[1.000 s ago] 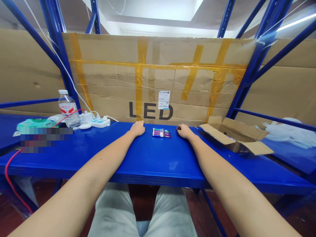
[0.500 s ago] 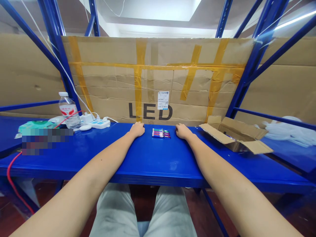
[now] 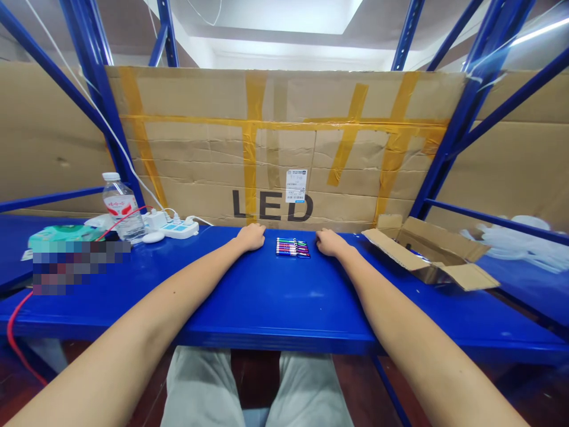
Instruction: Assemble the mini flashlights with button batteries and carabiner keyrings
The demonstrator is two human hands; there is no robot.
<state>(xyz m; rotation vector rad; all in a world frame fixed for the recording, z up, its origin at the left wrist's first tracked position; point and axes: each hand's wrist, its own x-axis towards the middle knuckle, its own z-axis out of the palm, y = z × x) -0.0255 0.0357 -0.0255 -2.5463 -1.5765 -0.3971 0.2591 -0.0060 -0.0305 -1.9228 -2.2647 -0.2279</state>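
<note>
Several slim, shiny pens [image 3: 292, 247] in different colours lie side by side on the blue table, between my two hands. My left hand [image 3: 251, 236] rests on the tabletop a little to the left of them, its fingers curled in. On the other side, my right hand [image 3: 329, 242] also lies on the table with curled fingers, apart from the pens. Nothing shows in either hand, though the undersides are hidden.
At right stands an open cardboard box [image 3: 427, 252] with something dark and shiny inside. A water bottle [image 3: 122, 207], a power strip [image 3: 180, 228] with cables and a green packet [image 3: 62, 237] are at left. A large cardboard sheet [image 3: 208, 154] rises behind the table [image 3: 275, 308].
The view has tilted up slightly, so the table and the things on it sit lower in the picture. Both hands stay beside the pens, which have not visibly moved on the table.
</note>
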